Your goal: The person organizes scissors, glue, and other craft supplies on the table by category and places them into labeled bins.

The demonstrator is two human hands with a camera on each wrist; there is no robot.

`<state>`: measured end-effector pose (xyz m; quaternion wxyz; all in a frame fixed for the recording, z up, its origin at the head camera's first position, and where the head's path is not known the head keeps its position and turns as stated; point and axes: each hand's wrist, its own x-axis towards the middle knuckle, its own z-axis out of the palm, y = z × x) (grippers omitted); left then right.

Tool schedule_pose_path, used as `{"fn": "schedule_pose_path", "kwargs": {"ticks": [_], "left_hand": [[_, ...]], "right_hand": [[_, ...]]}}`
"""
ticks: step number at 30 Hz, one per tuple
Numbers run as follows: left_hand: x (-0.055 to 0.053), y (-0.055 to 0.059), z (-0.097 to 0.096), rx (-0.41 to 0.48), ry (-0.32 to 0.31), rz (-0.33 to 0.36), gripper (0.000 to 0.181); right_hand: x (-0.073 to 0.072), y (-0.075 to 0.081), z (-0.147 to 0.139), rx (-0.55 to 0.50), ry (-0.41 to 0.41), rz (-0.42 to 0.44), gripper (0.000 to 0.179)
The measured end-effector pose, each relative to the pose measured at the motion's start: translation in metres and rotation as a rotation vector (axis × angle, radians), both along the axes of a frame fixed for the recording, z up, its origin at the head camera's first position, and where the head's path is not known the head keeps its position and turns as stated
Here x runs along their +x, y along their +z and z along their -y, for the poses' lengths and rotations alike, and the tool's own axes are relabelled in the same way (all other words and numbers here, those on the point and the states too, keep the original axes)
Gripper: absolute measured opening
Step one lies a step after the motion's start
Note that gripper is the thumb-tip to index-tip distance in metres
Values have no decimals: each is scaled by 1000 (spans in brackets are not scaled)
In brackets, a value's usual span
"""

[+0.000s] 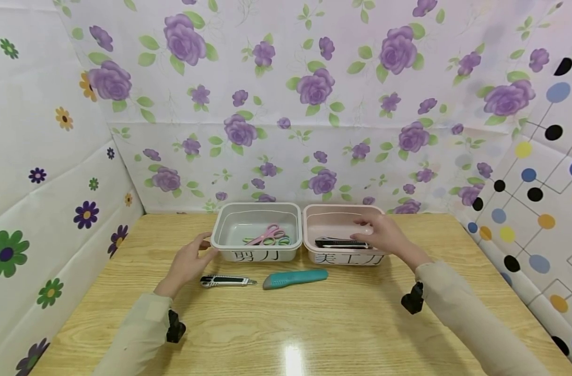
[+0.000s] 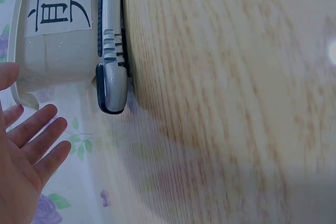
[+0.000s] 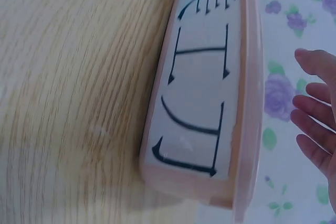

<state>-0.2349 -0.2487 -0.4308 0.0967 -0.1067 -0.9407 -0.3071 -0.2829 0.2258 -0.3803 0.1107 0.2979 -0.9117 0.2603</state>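
Observation:
My left hand [image 1: 188, 263] is at the left end of a pale grey box [image 1: 223, 230], fingers spread and apparently holding nothing; in the left wrist view the thumb is near the rim, contact unclear. Pink and green-blue scissors [image 1: 269, 236] lie inside that box. Over the right side of a pink box [image 1: 344, 210] hovers my right hand [image 1: 385, 236], with loosely bent fingers and nothing in them. A black utility knife [image 1: 339, 243] lies in the pink box. In front of the boxes are a silver-and-black utility knife [image 1: 226, 281] and a teal utility knife [image 1: 295, 279].
The two boxes stand side by side at the back of a wooden table [image 1: 248, 329], each with a paper label on its front. A flowered cloth [image 1: 286, 151] hangs behind them, and patterned cloths flank the table on both sides.

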Motion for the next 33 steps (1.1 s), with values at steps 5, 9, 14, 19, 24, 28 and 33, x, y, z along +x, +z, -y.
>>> {"fn": "schedule_pose_path", "kwargs": {"ticks": [5, 9, 14, 19, 24, 28, 33], "left_hand": [[-1, -2, 0, 6, 1, 6, 54], [-1, -2, 0, 9, 1, 7, 54], [0, -1, 0, 10, 2, 2, 53], [-1, -3, 1, 4, 3, 0, 54], [1, -2, 0, 11, -5, -15, 55], [2, -1, -1, 15, -6, -50, 57], [1, -2, -1, 28, -5, -25, 54]], "right_hand": [[7, 4, 9, -41, 75, -27, 38], [14, 4, 19, -84, 137, -53, 38], [24, 3, 31, -144, 199, -85, 40], [35, 1, 42, -195, 239, -50, 39], [47, -5, 51, -222, 248, 83, 39], [55, -13, 59, -193, 253, 155, 44], [61, -27, 66, -176, 257, 165, 44]]}}
